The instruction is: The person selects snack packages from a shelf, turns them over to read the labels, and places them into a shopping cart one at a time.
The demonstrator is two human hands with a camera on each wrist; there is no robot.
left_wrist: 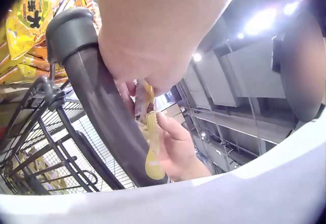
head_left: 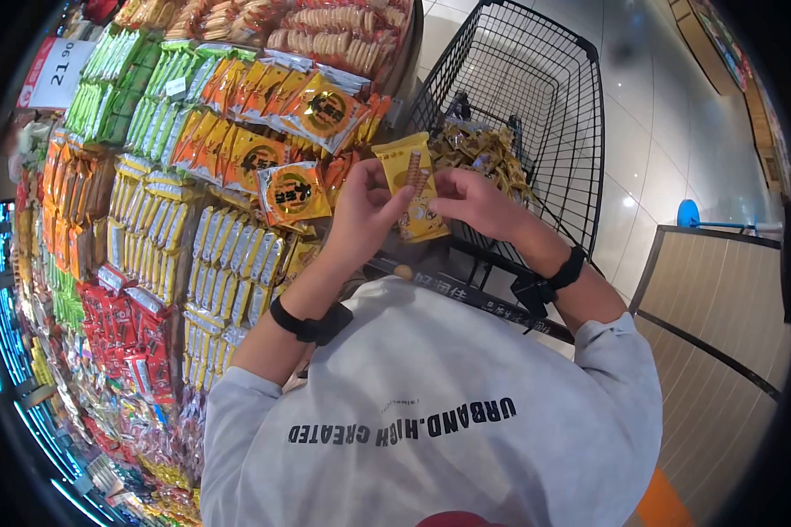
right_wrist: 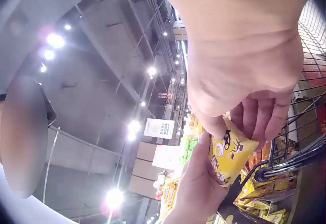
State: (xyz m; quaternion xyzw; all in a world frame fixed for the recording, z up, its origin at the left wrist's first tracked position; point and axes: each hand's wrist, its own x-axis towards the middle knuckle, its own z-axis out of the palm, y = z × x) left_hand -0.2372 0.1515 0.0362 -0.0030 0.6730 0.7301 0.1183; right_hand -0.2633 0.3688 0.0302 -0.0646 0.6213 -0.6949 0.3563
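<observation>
Between both hands is a yellow snack packet (head_left: 406, 184) with a brown ridged stick-shaped picture on its front. My left hand (head_left: 367, 209) holds its left side, the thumb lying across the front. On the opposite edge, my right hand (head_left: 482, 204) pinches the packet with thumb and fingers. From the right wrist, the yellow packet (right_wrist: 226, 152) shows dark printed characters, with the left hand (right_wrist: 196, 183) below it. The left wrist view has the packet edge-on beside the cart's dark handle (left_wrist: 109, 107). In the head view the packet is upright, close to the cart's near end.
A black wire shopping cart (head_left: 580, 132) stands ahead, with a heap of yellow packets (head_left: 483, 154) inside. At left, a display holds orange packets (head_left: 321, 110), green packets (head_left: 105, 88) and red packets (head_left: 127, 325). A price sign (head_left: 57, 72) stands at its far edge. Tiled floor (head_left: 628, 176) lies right of the cart.
</observation>
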